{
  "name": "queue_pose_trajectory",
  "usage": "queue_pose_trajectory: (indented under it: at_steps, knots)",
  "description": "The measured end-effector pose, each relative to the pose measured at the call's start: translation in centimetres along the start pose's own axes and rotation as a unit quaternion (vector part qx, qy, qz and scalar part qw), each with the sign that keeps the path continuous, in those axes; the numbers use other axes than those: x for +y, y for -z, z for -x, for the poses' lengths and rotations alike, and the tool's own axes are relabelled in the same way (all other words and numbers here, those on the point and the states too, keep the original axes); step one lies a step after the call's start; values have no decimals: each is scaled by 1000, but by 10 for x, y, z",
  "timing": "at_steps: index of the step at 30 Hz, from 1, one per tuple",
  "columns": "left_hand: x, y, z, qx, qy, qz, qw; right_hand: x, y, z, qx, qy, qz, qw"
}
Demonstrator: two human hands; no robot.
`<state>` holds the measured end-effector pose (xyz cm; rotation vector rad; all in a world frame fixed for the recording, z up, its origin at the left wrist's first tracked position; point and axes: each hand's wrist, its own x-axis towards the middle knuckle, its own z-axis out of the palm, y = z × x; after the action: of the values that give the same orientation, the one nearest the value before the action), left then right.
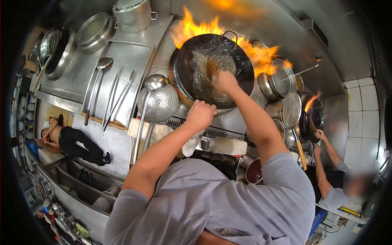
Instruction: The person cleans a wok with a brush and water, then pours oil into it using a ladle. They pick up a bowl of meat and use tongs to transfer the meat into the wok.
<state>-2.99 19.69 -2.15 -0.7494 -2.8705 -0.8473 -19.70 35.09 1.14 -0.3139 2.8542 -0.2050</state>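
My right hand (225, 83) is closed around a bamboo wok brush (213, 66), its bristles down in the wok. Churning water covers the bottom of the dark wok (245, 67), which sits on a burner ring. At the wok's near rim my left hand (201, 115) is closed on its edge; the exact grip is hidden under the fingers. A pale cloth (191, 145) hangs just below that hand. Left of the wok lie a perforated strainer (163, 106) and a steel ladle (155, 82).
Tall flames (192, 28) rise behind the wok. On the right, a co-worker's hands (321, 134) are at another wok (312, 116). Mesh skimmers (291, 110) rest over pots nearby. Tongs (118, 98) lie on the left counter, beyond which a person (77, 143) stands.
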Motion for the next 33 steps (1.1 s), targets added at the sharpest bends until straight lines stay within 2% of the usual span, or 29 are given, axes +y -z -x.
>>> queue_pose_trajectory:
  at_steps: [1, 3, 5, 7, 9, 11, 13, 15, 17, 18, 19, 20, 21, 22, 23, 25, 26, 27, 28, 29, 30, 31, 32, 33]
  knots:
    - [0, 0, 0, 2, 3, 8, 1000, 2, 5, 20, -47, 22, 41, 998]
    - [0, 0, 1, 18, -2, 4, 1000, 14, 35, 53, -110, -9, 153, 982]
    - [-1, -3, 3, 29, -8, -1, 1000, 43, 59, 39, -62, -21, 152, 986]
    - [-2, -5, 0, 30, -7, 5, 1000, 85, 46, -29, -23, -51, 141, 988]
    - [-2, -3, -1, 26, -14, 15, 999, 80, 21, -70, 20, -27, 46, 998]
    - [-3, -1, 2, 16, -19, 26, 999, 16, 9, -48, 116, -29, -109, 987]
    - [-6, 2, 5, 54, -25, 92, 994, -17, -17, -39, 132, 50, -190, 972]
    - [-4, 6, 15, 78, -43, 140, 986, -41, -24, -9, 111, 72, -228, 965]
    - [18, 22, 31, 236, 68, 147, 958, -41, -16, 41, 74, 128, -270, 951]
    - [15, 15, 42, 237, 117, 145, 953, -35, -7, 70, 54, 146, -268, 951]
    - [14, 11, 48, 228, 110, 149, 956, -19, -5, 90, 10, 165, -264, 950]
    - [13, 7, 52, 215, 259, 354, 873, 3, 0, 112, -3, 178, -269, 947]
    - [11, 7, 56, 187, 393, 531, 728, 29, 6, 133, -15, 194, -273, 942]
    - [12, 20, 55, 130, 446, 557, 688, 64, 10, 145, -40, 176, -295, 938]
    - [10, 21, 52, 126, 443, 556, 692, 101, 17, 151, -64, 160, -318, 932]
    - [5, 16, 44, 86, 476, 695, 533, 157, 47, 167, -63, 59, -294, 952]
    - [1, 11, 36, 74, 458, 729, 504, 163, 68, 175, -3, -8, -228, 974]
    - [-3, 4, 24, 71, 457, 728, 507, 164, 83, 182, 56, -74, -160, 983]
    - [-5, -5, 12, 90, 465, 743, 473, 167, 80, 187, 57, -76, -162, 982]
    - [-8, -12, 0, 109, 473, 757, 438, 169, 73, 190, 152, -107, -211, 960]
    - [-9, -15, -12, 106, 471, 757, 440, 171, 65, 192, 247, -136, -257, 924]
    - [-10, -17, -25, 167, 491, 770, 372, 167, 51, 199, 250, -138, -257, 923]
    - [-10, -21, -30, 226, 506, 776, 300, 157, 28, 212, 329, -129, -341, 871]
    - [-10, -26, -29, 223, 506, 777, 301, 145, 4, 227, 401, -118, -419, 806]
